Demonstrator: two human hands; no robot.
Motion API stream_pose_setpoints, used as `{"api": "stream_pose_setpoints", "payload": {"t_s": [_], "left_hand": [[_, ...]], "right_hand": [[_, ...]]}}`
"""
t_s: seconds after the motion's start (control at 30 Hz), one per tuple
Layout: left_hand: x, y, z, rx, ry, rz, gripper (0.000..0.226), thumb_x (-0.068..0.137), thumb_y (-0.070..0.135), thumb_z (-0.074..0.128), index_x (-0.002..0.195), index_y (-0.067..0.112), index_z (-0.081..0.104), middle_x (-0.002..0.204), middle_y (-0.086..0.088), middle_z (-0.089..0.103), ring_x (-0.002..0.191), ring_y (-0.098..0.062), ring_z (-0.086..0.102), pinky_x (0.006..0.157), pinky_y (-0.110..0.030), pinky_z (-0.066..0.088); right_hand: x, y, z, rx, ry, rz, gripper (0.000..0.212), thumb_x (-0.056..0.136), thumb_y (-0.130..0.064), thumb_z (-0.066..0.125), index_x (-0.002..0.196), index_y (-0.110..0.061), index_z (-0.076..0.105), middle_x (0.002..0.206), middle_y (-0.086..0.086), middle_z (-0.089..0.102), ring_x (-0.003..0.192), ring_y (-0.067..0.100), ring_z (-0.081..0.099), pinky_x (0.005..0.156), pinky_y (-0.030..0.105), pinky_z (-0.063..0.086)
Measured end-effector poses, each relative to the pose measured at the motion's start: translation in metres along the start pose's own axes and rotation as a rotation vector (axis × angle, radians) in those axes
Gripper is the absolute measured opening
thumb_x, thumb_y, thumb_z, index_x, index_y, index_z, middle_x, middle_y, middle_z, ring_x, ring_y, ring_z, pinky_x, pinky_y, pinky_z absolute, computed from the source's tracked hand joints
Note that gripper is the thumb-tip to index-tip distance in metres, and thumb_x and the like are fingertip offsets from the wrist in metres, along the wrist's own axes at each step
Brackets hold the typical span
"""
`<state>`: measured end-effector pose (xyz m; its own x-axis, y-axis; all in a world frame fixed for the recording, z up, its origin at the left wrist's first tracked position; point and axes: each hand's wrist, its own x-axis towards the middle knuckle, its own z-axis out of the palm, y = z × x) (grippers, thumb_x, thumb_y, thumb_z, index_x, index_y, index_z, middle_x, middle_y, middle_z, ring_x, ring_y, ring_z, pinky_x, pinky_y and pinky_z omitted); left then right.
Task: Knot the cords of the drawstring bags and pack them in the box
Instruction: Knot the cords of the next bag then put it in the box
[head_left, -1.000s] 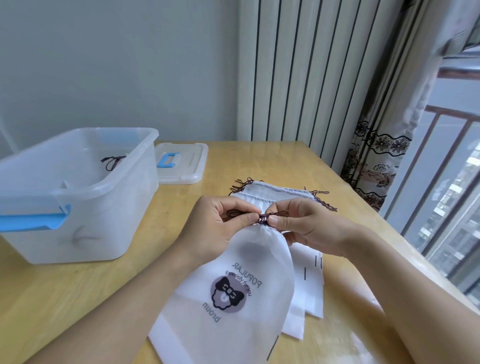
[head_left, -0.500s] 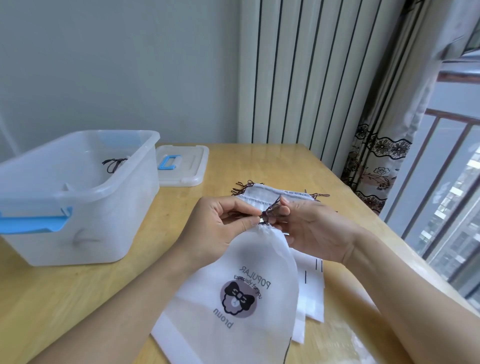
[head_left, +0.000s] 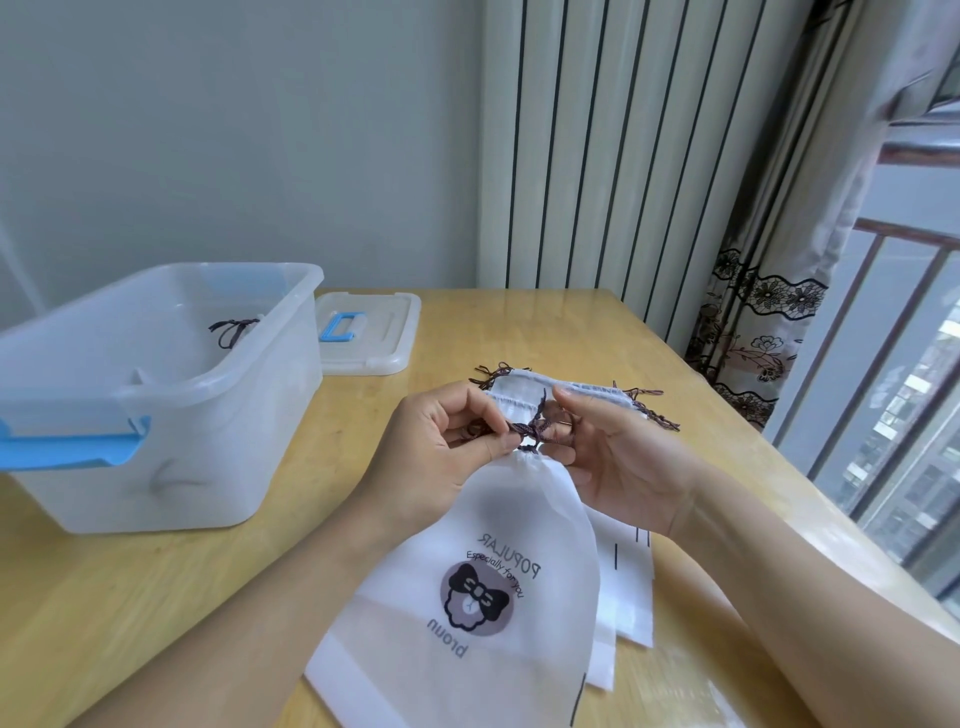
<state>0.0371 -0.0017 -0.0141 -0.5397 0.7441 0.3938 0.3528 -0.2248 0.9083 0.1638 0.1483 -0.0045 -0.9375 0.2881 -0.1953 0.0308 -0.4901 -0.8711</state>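
Two bare forearms enter from about 7 and 4 o'clock; no sleeves, watch or rings show on the left hand (head_left: 441, 447) or right hand (head_left: 618, 462).

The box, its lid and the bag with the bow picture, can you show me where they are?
box (head_left: 218, 415): head view, on its front wall.
lid (head_left: 387, 332): head view, on its flat top beside the blue handle.
bag with the bow picture (head_left: 519, 499): head view, on the white cloth above the print.

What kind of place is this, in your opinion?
Probably a room in a high apartment: a wooden table stands by a curtain, and the window with a railing shows tall buildings outside.
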Motion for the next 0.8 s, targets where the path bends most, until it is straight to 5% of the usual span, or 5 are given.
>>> {"api": "stream_pose_setpoints", "payload": {"t_s": [0.23,0.4,0.57,0.8], "left_hand": [[0.000,-0.002,0.001,-0.071,-0.014,-0.077,0.033,0.081,-0.007,0.076,0.097,0.016,0.058,0.084,-0.008,0.077,0.081,-0.020,0.073,0.081,-0.027,0.058],[-0.001,-0.003,0.001,-0.047,-0.033,-0.053,0.030,0.083,-0.005,0.075,0.103,0.018,0.071,0.082,-0.005,0.076,0.082,-0.017,0.073,0.082,-0.024,0.056],[-0.001,-0.002,0.001,-0.046,-0.047,-0.011,0.024,0.084,-0.007,0.072,0.094,0.015,0.077,0.094,-0.002,0.078,0.092,-0.017,0.074,0.085,-0.024,0.056],[-0.001,-0.004,-0.001,0.001,-0.027,0.008,0.024,0.083,-0.006,0.073,0.093,0.016,0.079,0.092,0.001,0.079,0.090,-0.014,0.075,0.082,-0.021,0.055]], "right_hand": [[0.001,0.002,-0.006,-0.052,-0.045,0.063,0.037,0.089,-0.038,0.066,0.118,-0.016,0.059,0.068,0.000,0.049,0.057,0.011,0.042,0.047,0.018,0.028],[0.001,0.001,-0.014,-0.197,-0.153,0.041,0.064,0.069,-0.025,0.091,0.127,-0.014,0.066,0.080,0.000,0.054,0.062,0.009,0.044,0.052,0.018,0.030],[0.002,0.000,-0.013,-0.273,-0.136,0.005,0.034,0.083,-0.002,0.074,0.116,-0.011,0.072,0.085,0.003,0.063,0.071,0.012,0.048,0.058,0.019,0.038],[0.003,-0.003,-0.017,-0.267,-0.023,-0.050,0.027,0.079,-0.012,0.073,0.106,-0.008,0.078,0.088,0.005,0.065,0.068,0.013,0.052,0.063,0.021,0.039]]}}
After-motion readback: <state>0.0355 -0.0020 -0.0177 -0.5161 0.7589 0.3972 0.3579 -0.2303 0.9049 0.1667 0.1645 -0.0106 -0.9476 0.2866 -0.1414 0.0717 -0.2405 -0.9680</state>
